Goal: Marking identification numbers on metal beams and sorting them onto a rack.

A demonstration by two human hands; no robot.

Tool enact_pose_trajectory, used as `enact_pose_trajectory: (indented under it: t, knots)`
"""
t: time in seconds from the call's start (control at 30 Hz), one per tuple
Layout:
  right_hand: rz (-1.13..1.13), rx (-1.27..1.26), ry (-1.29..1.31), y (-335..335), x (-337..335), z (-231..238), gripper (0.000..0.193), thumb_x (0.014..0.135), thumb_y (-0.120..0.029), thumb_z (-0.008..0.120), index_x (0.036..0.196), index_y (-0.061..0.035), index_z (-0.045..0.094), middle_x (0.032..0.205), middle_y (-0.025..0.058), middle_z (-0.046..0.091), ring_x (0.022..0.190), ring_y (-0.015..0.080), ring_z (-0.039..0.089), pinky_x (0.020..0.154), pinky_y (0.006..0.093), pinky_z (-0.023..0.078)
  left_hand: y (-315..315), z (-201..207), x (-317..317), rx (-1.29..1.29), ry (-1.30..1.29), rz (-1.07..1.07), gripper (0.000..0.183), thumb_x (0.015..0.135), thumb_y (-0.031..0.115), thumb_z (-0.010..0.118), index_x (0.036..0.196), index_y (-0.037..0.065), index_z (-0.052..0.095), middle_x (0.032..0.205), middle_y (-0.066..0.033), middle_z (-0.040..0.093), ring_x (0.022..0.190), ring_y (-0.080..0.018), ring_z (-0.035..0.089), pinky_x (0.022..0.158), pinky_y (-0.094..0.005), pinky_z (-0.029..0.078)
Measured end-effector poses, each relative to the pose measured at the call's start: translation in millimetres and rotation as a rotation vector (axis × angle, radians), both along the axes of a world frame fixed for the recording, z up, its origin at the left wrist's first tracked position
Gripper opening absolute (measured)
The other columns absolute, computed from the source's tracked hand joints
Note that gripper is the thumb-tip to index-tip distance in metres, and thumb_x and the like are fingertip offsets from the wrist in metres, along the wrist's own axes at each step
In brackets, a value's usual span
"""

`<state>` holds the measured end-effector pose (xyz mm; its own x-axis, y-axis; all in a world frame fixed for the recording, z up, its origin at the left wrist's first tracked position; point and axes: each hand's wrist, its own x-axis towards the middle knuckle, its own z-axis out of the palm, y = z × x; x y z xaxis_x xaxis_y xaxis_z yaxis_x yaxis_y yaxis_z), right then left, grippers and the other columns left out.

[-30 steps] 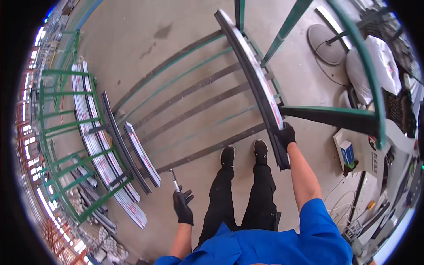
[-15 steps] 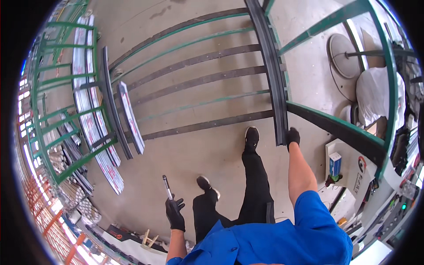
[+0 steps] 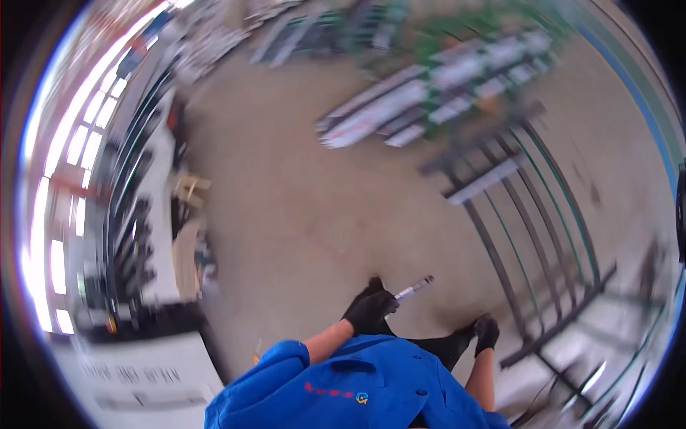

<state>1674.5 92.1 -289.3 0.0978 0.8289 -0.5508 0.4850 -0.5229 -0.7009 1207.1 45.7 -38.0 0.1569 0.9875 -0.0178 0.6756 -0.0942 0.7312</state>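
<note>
My left hand (image 3: 368, 306), in a black glove, is closed round a slim silver-and-black marker pen (image 3: 414, 286). The pen's far part sticks out to the right, above the floor and in front of my body. Lower right, my right hand (image 3: 486, 332), also in a black glove, is curled closed beside my leg, and nothing shows in it. It is apart from the green-and-dark metal rack (image 3: 506, 279), which lies to its right. A dark profile (image 3: 561, 318) runs along the rack's near side.
White-wrapped profiles (image 3: 386, 111) lie on a green rack at the back, blurred by motion. Another pale strip (image 3: 482, 182) rests on the nearer rack. A bench with dark parts (image 3: 153, 222) lines the left, beside a small wooden stool (image 3: 191, 191). Bare floor (image 3: 300, 193) lies ahead.
My view has swung left, so the racks now appear on the right. My right hand has come away from the end of the dark profile. My left hand still holds the marker pen.
</note>
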Motion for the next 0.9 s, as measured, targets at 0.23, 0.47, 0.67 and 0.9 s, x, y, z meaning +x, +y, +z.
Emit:
enact_pose_trajectory:
  t: [0.23,0.47,0.67,0.9]
  knots:
    - [0.965,0.044,0.728,74,-513,331,0.036,0.104,-0.010,0.064,0.137,0.0038,0.061,0.106,0.0111,0.075,0.096,0.0181,0.072,0.083,0.0323,0.059,-84,130,-230,-0.205,-0.386,0.507,0.026,0.106,0.029,0.059,0.111,0.004,0.066,0.104,-0.0194,0.070,0.096,-0.0383,0.068,0.083,-0.0471,0.055]
    - [1.307,-0.354,0.998,57,-813,413,0.022,0.104,-0.008,0.065,0.122,0.0033,0.070,0.111,0.0110,0.076,0.100,0.0179,0.071,0.089,0.0333,0.057,-124,173,-428,0.051,-0.498,0.768,0.035,0.107,0.034,0.060,0.123,0.003,0.066,0.108,-0.0214,0.070,0.097,-0.0357,0.069,0.085,-0.0450,0.055]
    - [1.681,-0.249,0.963,74,-1054,393,0.019,0.103,-0.008,0.065,0.119,0.0008,0.071,0.109,0.0094,0.075,0.099,0.0168,0.070,0.085,0.0328,0.057,-110,184,-626,0.007,-0.408,0.957,0.033,0.108,0.036,0.057,0.122,0.006,0.063,0.110,-0.0215,0.070,0.105,-0.0386,0.070,0.089,-0.0452,0.054]
    - [1.904,-0.448,0.714,65,-1329,462,0.025,0.098,-0.011,0.073,0.121,-0.0022,0.071,0.114,0.0109,0.075,0.099,0.0196,0.072,0.084,0.0368,0.059,-127,227,-835,-0.059,-0.412,1.243,0.031,0.107,0.036,0.059,0.119,0.008,0.062,0.098,-0.0163,0.073,0.091,-0.0359,0.074,0.080,-0.0439,0.056]
